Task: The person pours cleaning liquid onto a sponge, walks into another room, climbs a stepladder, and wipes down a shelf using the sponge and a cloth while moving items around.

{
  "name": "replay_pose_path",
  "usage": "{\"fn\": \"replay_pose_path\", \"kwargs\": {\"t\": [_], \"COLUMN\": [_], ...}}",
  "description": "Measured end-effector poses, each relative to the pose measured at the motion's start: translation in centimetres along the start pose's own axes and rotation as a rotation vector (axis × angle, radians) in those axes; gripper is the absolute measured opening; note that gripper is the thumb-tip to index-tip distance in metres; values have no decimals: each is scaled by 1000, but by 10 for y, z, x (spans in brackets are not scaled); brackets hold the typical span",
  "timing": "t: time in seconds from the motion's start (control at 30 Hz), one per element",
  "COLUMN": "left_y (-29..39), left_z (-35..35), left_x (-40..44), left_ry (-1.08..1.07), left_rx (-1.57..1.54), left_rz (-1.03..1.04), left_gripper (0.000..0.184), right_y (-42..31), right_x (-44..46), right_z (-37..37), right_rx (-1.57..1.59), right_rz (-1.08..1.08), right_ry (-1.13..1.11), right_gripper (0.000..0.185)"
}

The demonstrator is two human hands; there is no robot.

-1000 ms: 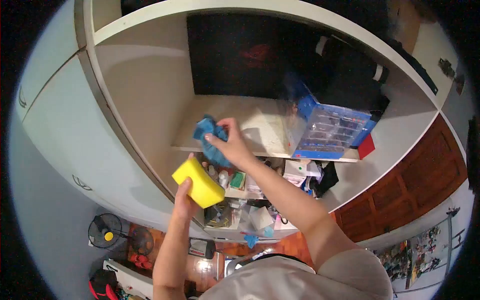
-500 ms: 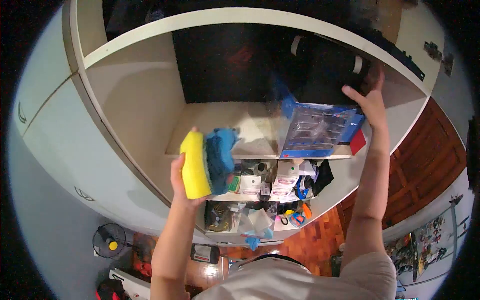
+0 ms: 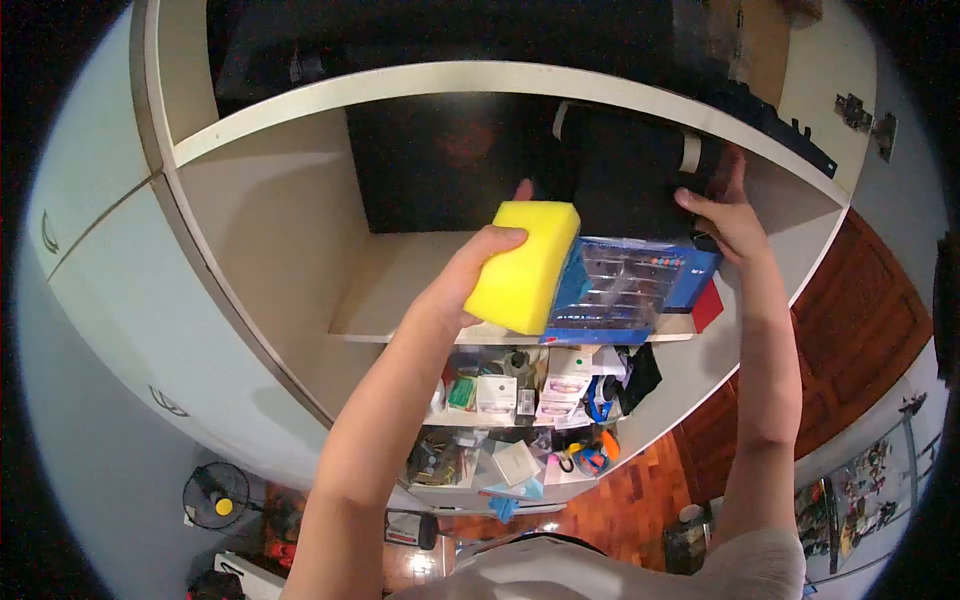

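Note:
My left hand (image 3: 465,270) grips a thick yellow sponge (image 3: 525,268), its thumb lying on the near face and one fingertip showing past the top edge. A blue cloth (image 3: 573,277) peeks out behind the sponge's right side, mostly hidden. On the upper shelf stands a black box (image 3: 630,170) with pale tabs. My right hand (image 3: 735,212) holds that box at its right side, thumb on the front and the other fingers partly hidden behind. Just below the box, a blue package with a clear plastic window (image 3: 625,290) sits near the shelf's front edge, right of the sponge.
The cabinet's shelf board (image 3: 400,285) runs beneath the box. Lower shelves hold small white boxes (image 3: 497,395) and loose items. A red item (image 3: 707,305) lies by the right wall. A fan (image 3: 220,497) stands at lower left; a wooden door (image 3: 850,340) is to the right.
My left hand has carried the sponge and cloth right and upward, turning the sponge's yellow face toward me. My right hand stays at the black box. The whole view has shifted slightly.

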State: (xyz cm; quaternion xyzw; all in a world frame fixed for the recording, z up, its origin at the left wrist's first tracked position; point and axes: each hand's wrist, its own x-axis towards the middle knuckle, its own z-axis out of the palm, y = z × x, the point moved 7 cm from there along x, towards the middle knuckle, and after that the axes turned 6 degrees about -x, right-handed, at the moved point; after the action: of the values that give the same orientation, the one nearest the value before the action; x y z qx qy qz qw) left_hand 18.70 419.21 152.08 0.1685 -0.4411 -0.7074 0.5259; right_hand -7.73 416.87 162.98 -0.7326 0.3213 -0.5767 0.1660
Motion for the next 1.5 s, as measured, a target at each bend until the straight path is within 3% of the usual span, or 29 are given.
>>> {"fn": "replay_pose_path", "kwargs": {"t": [0.03,0.07,0.17,0.27,0.53,0.7,0.77,0.83,0.97,1.03,1.13,1.23,1.27,1.37,1.4,1.43,1.5], "left_y": [-1,-5,-13,-17,-5,5,6,8,26,32,29,26,26,23,26,24,20], "left_z": [2,4,14,12,-6,-37,-44,-45,-39,-39,-55,-72,-74,-92,-90,-104,-116], "left_x": [1,3,13,14,10,1,-5,-14,-40,-52,-69,-90,-99,-144,-154,-173,-197], "left_ry": [0,2,24,32,122,187,-35,-19,125,307,195,227,217,415,404,495,576], "left_rx": [2,11,90,52,2,-81,-102,-106,-37,71,-16,-45,-79,-60,-81,-51,-62], "left_rz": [2,-28,-23,-75,80,150,42,11,185,294,284,388,412,443,485,520,541], "left_gripper": [59,56,52,50,53,62,66,73,81,80,88,90,92,97,98,100,92], "right_y": [9,23,25,19,2,-30,-42,-50,-61,-63,-77,-89,-97,-100,-99,-101,-87], "right_x": [-5,-6,6,6,-3,-11,-15,-19,-17,-18,-26,-36,-40,-53,-60,-66,-82], "right_z": [6,6,9,14,28,49,62,69,86,95,111,132,139,162,172,180,204], "right_rx": [233,226,-29,13,55,-302,-230,-317,-270,-194,-176,-44,-34,20,108,30,129], "right_rz": [209,315,140,139,92,-2,-12,-94,-157,-116,-102,-44,-119,-199,-127,-220,-118], "right_ry": [-75,-160,-172,-126,-93,-139,-146,-111,-150,-154,-182,-283,-300,-328,-374,-363,-410], "right_gripper": [120,115,111,109,102,109,111,112,114,111,101,95,91,91,90,90,89]}}
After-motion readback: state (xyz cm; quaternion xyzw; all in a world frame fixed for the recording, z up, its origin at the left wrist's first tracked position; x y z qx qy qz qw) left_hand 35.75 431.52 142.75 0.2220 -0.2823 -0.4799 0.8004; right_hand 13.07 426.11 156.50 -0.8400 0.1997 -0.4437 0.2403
